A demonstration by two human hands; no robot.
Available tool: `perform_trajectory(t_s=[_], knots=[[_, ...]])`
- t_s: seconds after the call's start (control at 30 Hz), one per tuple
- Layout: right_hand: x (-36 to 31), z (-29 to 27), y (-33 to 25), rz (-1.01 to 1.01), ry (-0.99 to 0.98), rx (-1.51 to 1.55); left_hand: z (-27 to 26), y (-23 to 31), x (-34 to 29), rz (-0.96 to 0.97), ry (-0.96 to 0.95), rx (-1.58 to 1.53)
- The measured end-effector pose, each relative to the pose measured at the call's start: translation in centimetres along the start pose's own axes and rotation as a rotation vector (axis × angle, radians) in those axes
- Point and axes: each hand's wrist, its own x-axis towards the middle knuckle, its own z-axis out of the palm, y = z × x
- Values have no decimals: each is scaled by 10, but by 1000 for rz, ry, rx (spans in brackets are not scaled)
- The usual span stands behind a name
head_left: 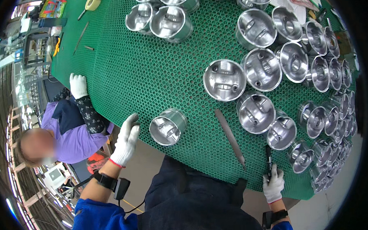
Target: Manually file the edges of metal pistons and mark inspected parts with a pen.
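Observation:
My left hand (127, 140), in a white knitted glove, is raised beside the near table edge with its fingers stretched out and nothing in it. Just right of it, a lone silver metal piston (168, 127) sits on the green mat, its hollow side facing me. Over at the right, my gloved right hand (274, 185) is closed around the lower end of a black marker (269, 157), which points away from me. Between the two hands lies a long flat file (230, 137). Beyond the marker, a piston (282, 132) stands close to its tip.
Many more pistons (262, 69) crowd the right side of the green perforated mat (121, 68); another cluster (170, 23) stands at the far edge. Far left hold a tape roll (93, 2) and a thin rod (81, 38). A person in purple (77, 135) sits at the left edge, a gloved hand on the table.

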Motion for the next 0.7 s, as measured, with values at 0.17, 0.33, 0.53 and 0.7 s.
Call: perform_trajectory(t_s=[0.17,0.33,0.53,0.7], knots=[[-9,7,1,-24,128,13,13,-49,8,296,128,483],[-17,26,18,-146,317,-100,28,-65,14,452,205,497],[-3,20,-17,-54,569,-55,41,-88,16,829,477,403],[6,38,-16,-164,768,-211,50,-60,17,947,280,390]])
